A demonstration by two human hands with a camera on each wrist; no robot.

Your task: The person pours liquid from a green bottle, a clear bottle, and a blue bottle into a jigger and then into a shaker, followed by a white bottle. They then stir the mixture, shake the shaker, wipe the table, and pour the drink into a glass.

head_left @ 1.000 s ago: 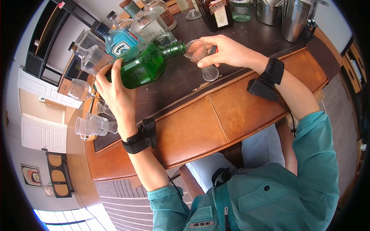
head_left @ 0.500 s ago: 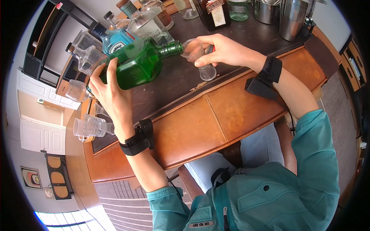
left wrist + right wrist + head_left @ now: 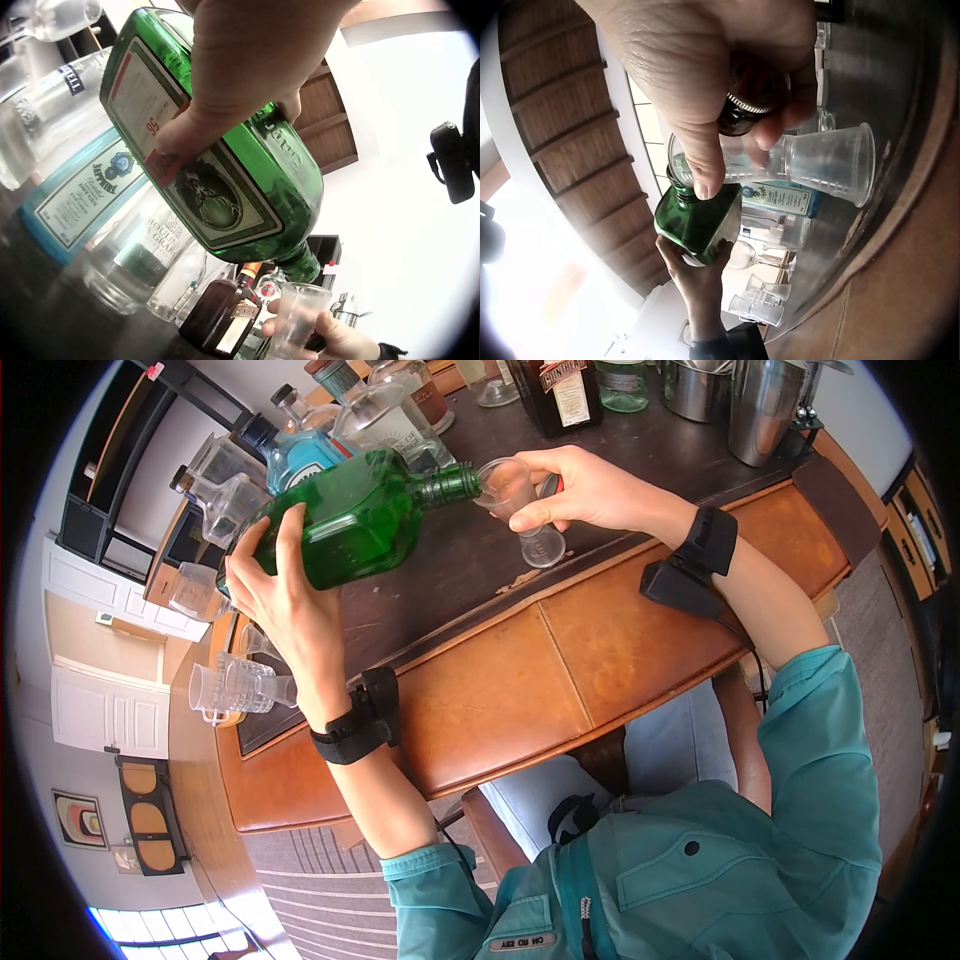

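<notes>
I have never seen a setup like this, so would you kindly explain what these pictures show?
There is no machine here: a person works with bare hands. The wide view looks down from the head; the closer two come from wrist cameras, one per arm. The left hand holds a green bottle tilted, its mouth at the rim of a clear measuring cup. The right hand has that cup and what looks like a dark cap in its grip. On the dark tabletop stand other bottles, including a brown one, and a metal tumbler.

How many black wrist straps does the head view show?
2: one strap behind the left hand, gripping the green bottle; another strap behind the right hand, holding the clear measuring cup.
</notes>
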